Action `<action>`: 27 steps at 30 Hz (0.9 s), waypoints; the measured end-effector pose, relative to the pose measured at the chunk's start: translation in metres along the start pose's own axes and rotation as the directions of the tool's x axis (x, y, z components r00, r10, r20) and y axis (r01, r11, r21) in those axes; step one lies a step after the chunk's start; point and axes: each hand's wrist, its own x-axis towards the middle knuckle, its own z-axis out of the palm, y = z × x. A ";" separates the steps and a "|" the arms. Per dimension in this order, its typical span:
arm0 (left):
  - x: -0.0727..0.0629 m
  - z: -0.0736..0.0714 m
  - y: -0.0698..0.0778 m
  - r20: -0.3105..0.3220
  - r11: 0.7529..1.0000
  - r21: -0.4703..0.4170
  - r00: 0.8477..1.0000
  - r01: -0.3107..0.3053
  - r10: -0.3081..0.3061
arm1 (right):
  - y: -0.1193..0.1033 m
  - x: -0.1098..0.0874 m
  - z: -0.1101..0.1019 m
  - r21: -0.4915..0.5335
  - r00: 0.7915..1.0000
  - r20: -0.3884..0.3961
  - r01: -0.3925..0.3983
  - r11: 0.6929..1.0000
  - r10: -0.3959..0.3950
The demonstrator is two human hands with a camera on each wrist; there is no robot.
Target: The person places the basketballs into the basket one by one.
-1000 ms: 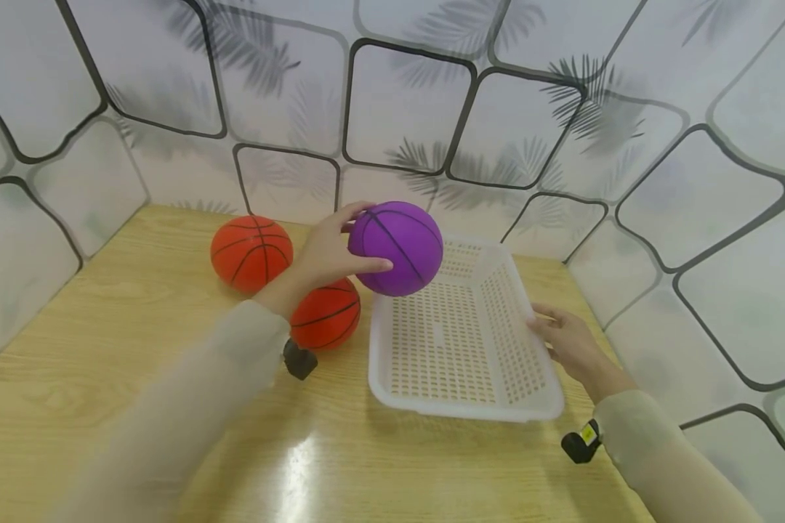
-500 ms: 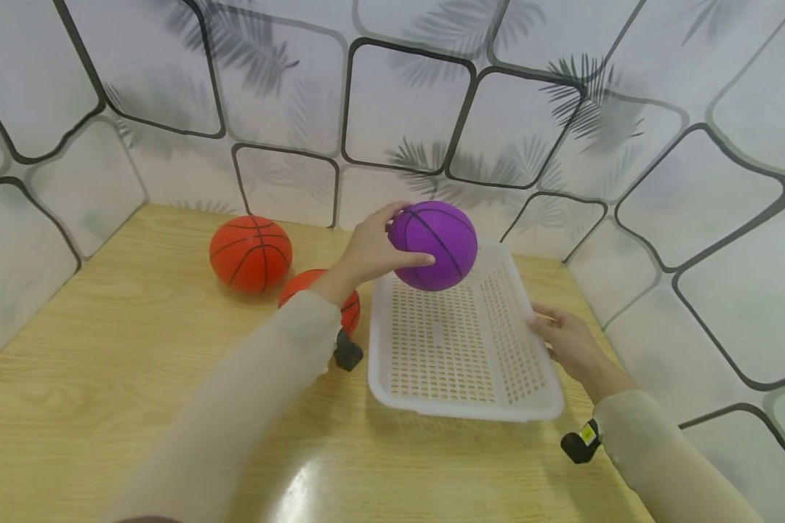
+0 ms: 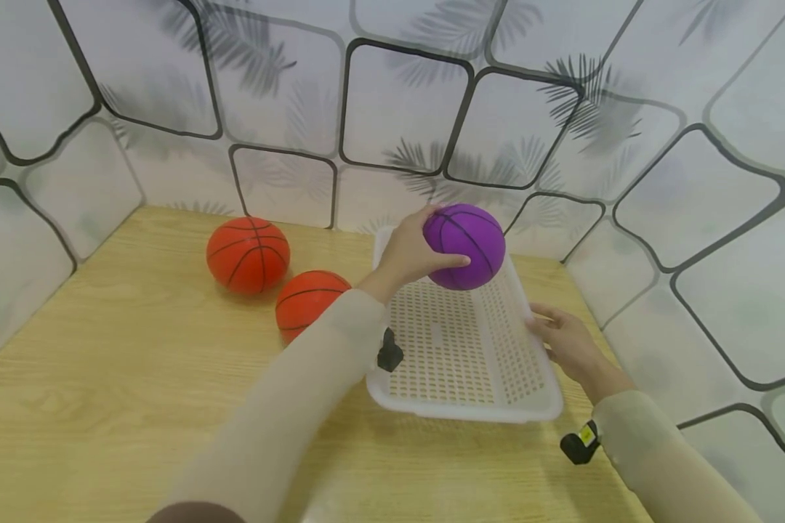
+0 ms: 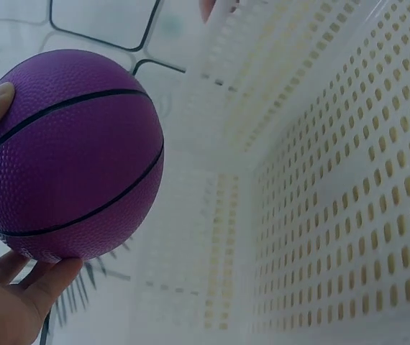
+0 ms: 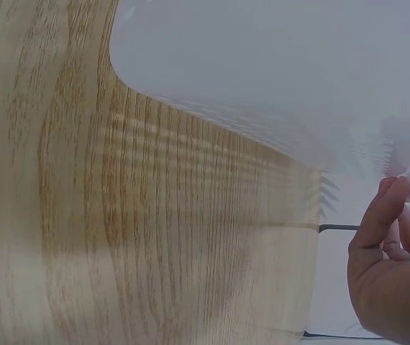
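A purple basketball (image 3: 467, 247) with black lines is gripped by my left hand (image 3: 412, 250), thumb on the near side and fingers round the far side. The ball hangs over the back part of a white perforated plastic basket (image 3: 435, 349). In the left wrist view the purple ball (image 4: 75, 158) sits between thumb and fingertips, with the basket's holed floor (image 4: 356, 187) to its right. My right hand (image 3: 565, 341) holds the basket's right rim; the right wrist view shows its fingers (image 5: 385, 212) bent at the rim.
Two orange-red basketballs rest on the wooden table (image 3: 137, 407) left of the basket: one farther back (image 3: 248, 254), the other (image 3: 307, 301) nearer and partly behind my left sleeve. Patterned walls (image 3: 405, 109) stand behind and to the right.
My left hand has carried the purple basketball rightward, from the basket's left edge to over its back right part. The right hand and the basket have stayed in place.
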 end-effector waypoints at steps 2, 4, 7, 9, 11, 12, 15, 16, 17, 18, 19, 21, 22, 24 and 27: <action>0.002 0.008 0.001 -0.004 1.000 0.016 1.000 0.009 -0.009 | 0.001 0.000 0.000 0.000 1.000 -0.003 0.004 1.000 -0.004; 0.003 0.016 0.001 -0.004 0.999 0.035 1.000 0.021 -0.021 | 0.001 -0.001 0.001 -0.001 1.000 -0.007 0.007 1.000 -0.007; 0.004 0.026 0.001 -0.005 0.998 0.052 0.999 0.034 -0.033 | 0.002 -0.001 0.002 0.002 1.000 -0.010 0.010 1.000 -0.010; 0.003 0.031 0.001 -0.007 0.997 0.062 0.999 0.043 -0.042 | 0.002 -0.001 0.002 0.001 1.000 -0.010 0.012 1.000 -0.012; 0.002 0.035 0.001 -0.015 0.996 0.071 0.998 0.056 -0.055 | 0.002 -0.002 0.001 0.003 1.000 -0.008 0.017 1.000 -0.017; 0.002 0.037 0.001 -0.020 0.995 0.073 0.998 0.066 -0.064 | 0.002 -0.002 0.001 0.002 1.000 -0.006 0.020 1.000 -0.020; 0.000 0.042 -0.002 -0.035 0.993 0.072 0.995 0.094 -0.092 | 0.003 -0.002 0.000 0.002 1.000 0.000 0.029 1.000 -0.029; -0.001 0.044 -0.004 -0.038 0.992 0.073 0.994 0.104 -0.101 | 0.003 -0.002 0.000 0.003 1.000 0.002 0.031 1.000 -0.031; -0.001 0.046 -0.006 -0.038 0.991 0.073 0.993 0.114 -0.111 | 0.003 -0.002 -0.001 0.003 1.000 0.001 0.030 1.000 -0.030; -0.001 0.047 -0.008 -0.037 0.990 0.074 0.992 0.122 -0.120 | 0.003 -0.002 -0.001 0.004 1.000 0.001 0.030 1.000 -0.030; -0.002 0.049 -0.010 -0.034 0.988 0.084 0.991 0.131 -0.129 | 0.004 -0.002 -0.001 0.001 1.000 -0.002 0.028 1.000 -0.028; -0.002 0.053 -0.014 -0.027 0.984 0.099 0.989 0.146 -0.144 | 0.004 -0.001 -0.001 -0.001 1.000 -0.007 0.023 1.000 -0.023; -0.002 0.054 -0.016 -0.026 0.983 0.106 0.989 0.150 -0.148 | 0.004 -0.001 -0.001 -0.003 1.000 -0.011 0.022 1.000 -0.022; -0.002 0.057 -0.019 -0.023 0.980 0.117 0.987 0.158 -0.157 | 0.004 -0.001 -0.001 -0.010 1.000 -0.012 0.024 1.000 -0.024; -0.002 0.059 -0.021 -0.019 0.977 0.132 0.986 0.169 -0.168 | 0.002 -0.001 -0.001 -0.017 0.999 -0.011 0.033 0.999 -0.033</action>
